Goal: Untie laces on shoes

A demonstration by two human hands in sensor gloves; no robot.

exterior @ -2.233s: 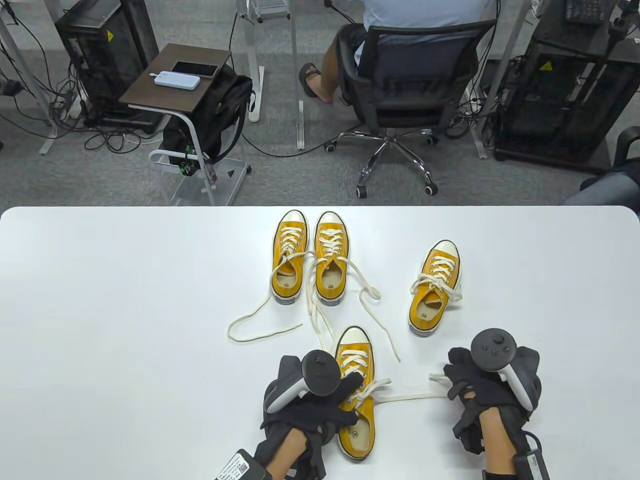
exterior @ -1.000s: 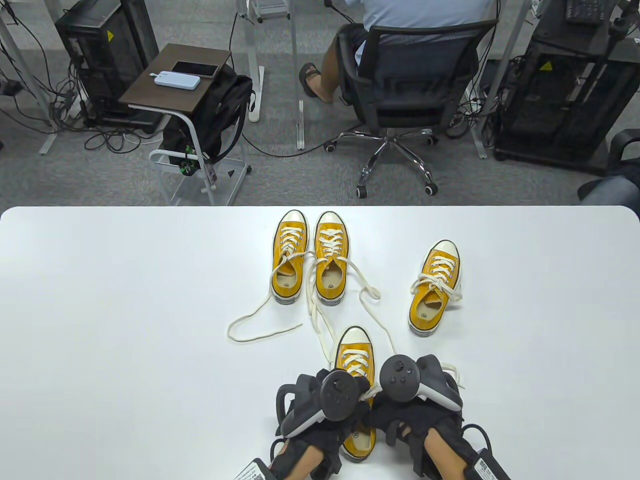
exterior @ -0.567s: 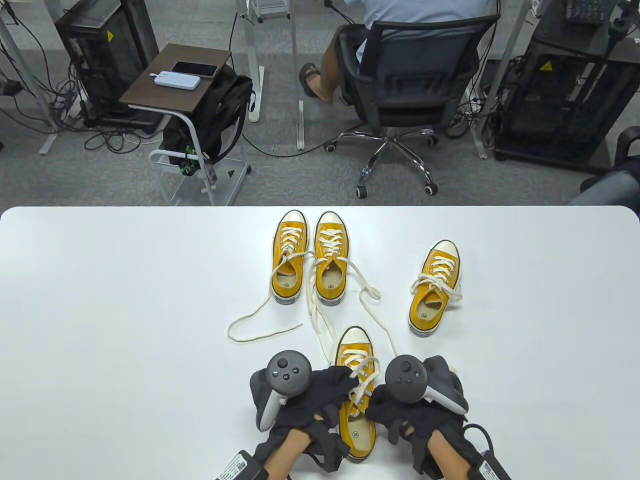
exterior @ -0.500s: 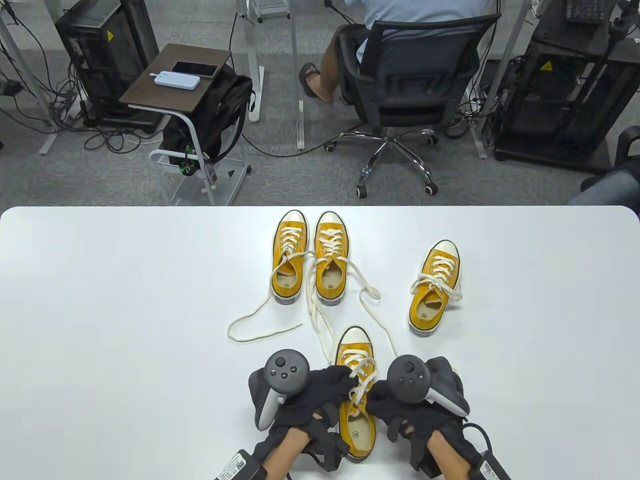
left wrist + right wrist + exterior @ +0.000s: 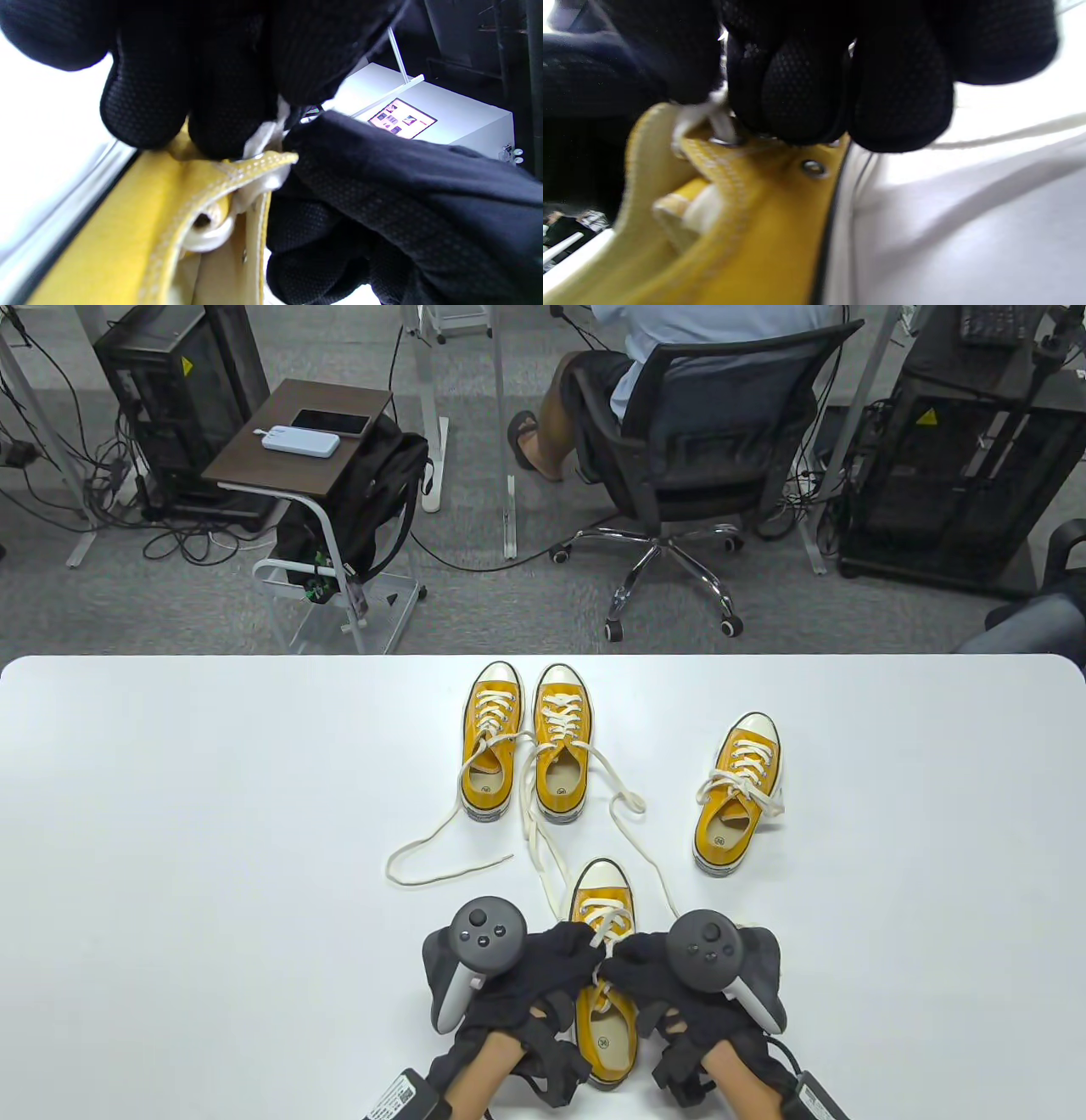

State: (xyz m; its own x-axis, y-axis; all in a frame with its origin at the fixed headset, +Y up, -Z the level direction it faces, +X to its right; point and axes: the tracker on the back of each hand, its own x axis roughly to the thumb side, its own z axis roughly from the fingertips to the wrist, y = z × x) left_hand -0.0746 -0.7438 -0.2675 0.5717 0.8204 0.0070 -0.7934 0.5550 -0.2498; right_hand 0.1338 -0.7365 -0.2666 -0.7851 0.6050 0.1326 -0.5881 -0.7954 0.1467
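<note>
Table view: both gloved hands met over the laces of the nearest yellow canvas low-top sneaker [image 5: 604,984] at the near edge of the white table [image 5: 170,814].

The left hand [image 5: 543,976] and right hand [image 5: 670,984], fingertips together, each pinched the cream lace [image 5: 265,140] at the top eyelets, probably to work it loose while steadying the shoe. The far pair of yellow sneakers [image 5: 526,742] lay unlaced; the right-hand yellow sneaker [image 5: 736,793] kept its bow. A round insole stamp was too small to read.
</note>
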